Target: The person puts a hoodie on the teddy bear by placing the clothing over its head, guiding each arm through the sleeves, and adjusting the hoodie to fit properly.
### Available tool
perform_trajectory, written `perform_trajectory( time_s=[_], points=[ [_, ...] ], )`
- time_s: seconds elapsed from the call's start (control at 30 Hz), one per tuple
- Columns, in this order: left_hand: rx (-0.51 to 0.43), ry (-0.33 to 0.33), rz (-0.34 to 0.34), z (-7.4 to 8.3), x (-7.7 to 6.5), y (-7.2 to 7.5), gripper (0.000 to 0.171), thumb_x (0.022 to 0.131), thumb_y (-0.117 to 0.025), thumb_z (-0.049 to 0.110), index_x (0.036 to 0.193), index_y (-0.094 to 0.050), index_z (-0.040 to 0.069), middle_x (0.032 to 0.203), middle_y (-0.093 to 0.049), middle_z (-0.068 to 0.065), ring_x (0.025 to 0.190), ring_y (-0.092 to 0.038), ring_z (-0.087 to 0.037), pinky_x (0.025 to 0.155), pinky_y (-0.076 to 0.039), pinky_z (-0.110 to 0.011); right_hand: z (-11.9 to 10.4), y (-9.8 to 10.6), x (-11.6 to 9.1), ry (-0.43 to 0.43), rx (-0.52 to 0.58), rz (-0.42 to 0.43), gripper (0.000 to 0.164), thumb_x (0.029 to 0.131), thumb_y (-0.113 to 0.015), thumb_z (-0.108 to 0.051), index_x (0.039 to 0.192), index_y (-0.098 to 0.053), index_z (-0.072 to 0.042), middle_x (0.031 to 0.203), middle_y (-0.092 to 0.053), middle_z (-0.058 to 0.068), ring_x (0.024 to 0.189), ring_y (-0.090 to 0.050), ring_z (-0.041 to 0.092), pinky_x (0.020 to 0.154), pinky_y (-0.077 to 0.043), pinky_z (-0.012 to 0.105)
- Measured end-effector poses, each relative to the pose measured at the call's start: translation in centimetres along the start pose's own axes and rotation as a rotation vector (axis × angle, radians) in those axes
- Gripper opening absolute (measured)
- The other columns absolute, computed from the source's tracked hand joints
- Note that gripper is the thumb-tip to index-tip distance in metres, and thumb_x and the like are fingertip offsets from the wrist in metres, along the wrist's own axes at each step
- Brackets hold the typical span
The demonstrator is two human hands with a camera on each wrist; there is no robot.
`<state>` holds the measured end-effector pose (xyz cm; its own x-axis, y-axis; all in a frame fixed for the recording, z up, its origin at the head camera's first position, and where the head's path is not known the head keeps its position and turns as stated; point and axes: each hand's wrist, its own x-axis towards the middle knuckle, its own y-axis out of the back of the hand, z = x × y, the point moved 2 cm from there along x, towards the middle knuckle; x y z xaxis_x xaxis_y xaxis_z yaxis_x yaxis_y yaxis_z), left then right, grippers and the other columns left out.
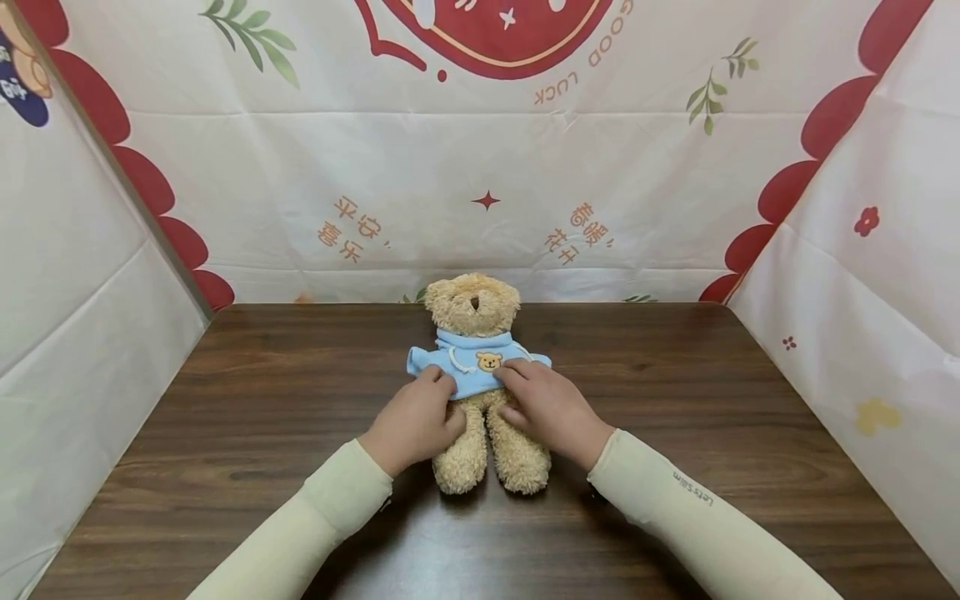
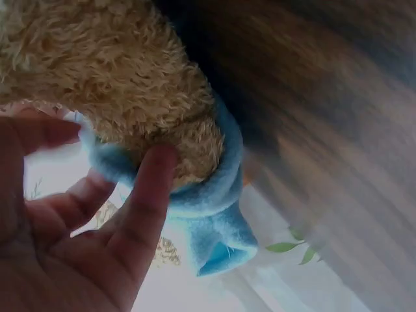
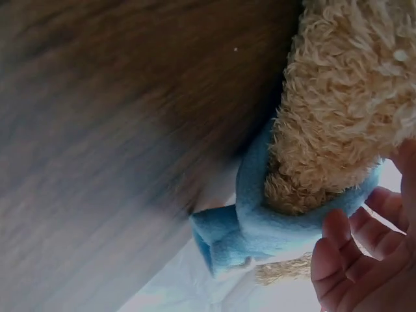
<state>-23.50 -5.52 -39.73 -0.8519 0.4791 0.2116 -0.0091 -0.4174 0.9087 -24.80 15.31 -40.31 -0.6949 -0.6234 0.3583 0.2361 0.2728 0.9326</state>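
A tan plush teddy bear (image 1: pixel 476 304) lies on its back on the table, its head toward the back wall. It wears a light blue hoodie (image 1: pixel 472 346) with white drawstrings and a bear-face patch. My left hand (image 1: pixel 416 417) grips the hoodie's hem at the bear's left-of-frame side, with the thumb beside the leg. On the other side, my right hand (image 1: pixel 555 408) holds the hem near the patch. In the left wrist view, fingers (image 2: pixel 156 182) meet the blue hem below the fur. The right wrist view shows fingertips (image 3: pixel 335 224) at the hem, with that thumb mostly out of frame.
The dark brown wooden table (image 1: pixel 262 400) spreads around the bear. A white printed cloth (image 1: pixel 450 158) with red scalloped borders hangs behind it, and white cloth (image 1: pixel 847 275) rises along both sides.
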Motion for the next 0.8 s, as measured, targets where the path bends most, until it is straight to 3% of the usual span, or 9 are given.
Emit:
perform_trajectory(
  time_s=[0.1,0.27,0.43,0.63,0.8],
  points=[
    [0.021,-0.064,-0.027,0.0,-0.5,-0.1,0.028,0.088,-0.067,0.025,0.102,-0.063,0.001,0.105,-0.049,-0.011,0.068,-0.049,-0.015,0.066,-0.049,-0.033,0.1,0.1,-0.1,-0.007,0.019,-0.020,0.035,0.089,-0.075,-0.023,0.118,-0.064,-0.007,0.104,-0.061,0.003,0.086,-0.060,0.018,0.072,-0.051,0.035],
    [0.068,-0.151,-0.005,-0.3,-0.9,-0.1,0.023,0.084,-0.069,0.018,0.100,-0.064,0.002,0.102,-0.048,-0.012,0.067,-0.047,-0.014,0.064,-0.048,-0.032,0.4,0.4,-0.7,-0.001,0.095,-0.054,0.036,0.087,-0.068,-0.007,0.122,-0.064,-0.006,0.112,-0.060,0.005,0.091,-0.059,0.016,0.077,-0.051,0.034],
    [0.046,-0.144,0.002,-0.7,-0.9,-0.1,0.018,0.081,-0.070,0.011,0.096,-0.064,0.003,0.098,-0.045,-0.009,0.066,-0.044,-0.014,0.063,-0.045,-0.032,0.5,0.5,-1.1,-0.025,0.094,-0.049,0.032,0.084,-0.069,-0.004,0.115,-0.065,-0.002,0.106,-0.055,0.006,0.084,-0.053,0.015,0.072,-0.049,0.031],
    [0.031,-0.141,0.035,-0.6,-0.8,-0.7,0.020,0.084,-0.075,0.017,0.082,-0.059,0.007,0.091,-0.040,-0.006,0.066,-0.044,-0.014,0.062,-0.045,-0.032,0.3,0.0,-1.1,-0.003,0.077,-0.031,0.011,0.085,-0.073,-0.008,0.092,-0.064,-0.010,0.090,-0.043,0.002,0.074,-0.040,0.014,0.065,-0.040,0.028],
    [0.060,-0.159,0.070,-0.3,-0.9,-1.2,0.027,0.084,-0.077,0.019,0.073,-0.054,0.010,0.082,-0.039,-0.002,0.065,-0.041,-0.015,0.063,-0.044,-0.033,0.0,-0.3,-1.0,0.042,0.057,-0.006,0.016,0.086,-0.072,-0.005,0.079,-0.061,-0.014,0.084,-0.041,0.001,0.072,-0.038,0.015,0.065,-0.039,0.029]
  ],
)
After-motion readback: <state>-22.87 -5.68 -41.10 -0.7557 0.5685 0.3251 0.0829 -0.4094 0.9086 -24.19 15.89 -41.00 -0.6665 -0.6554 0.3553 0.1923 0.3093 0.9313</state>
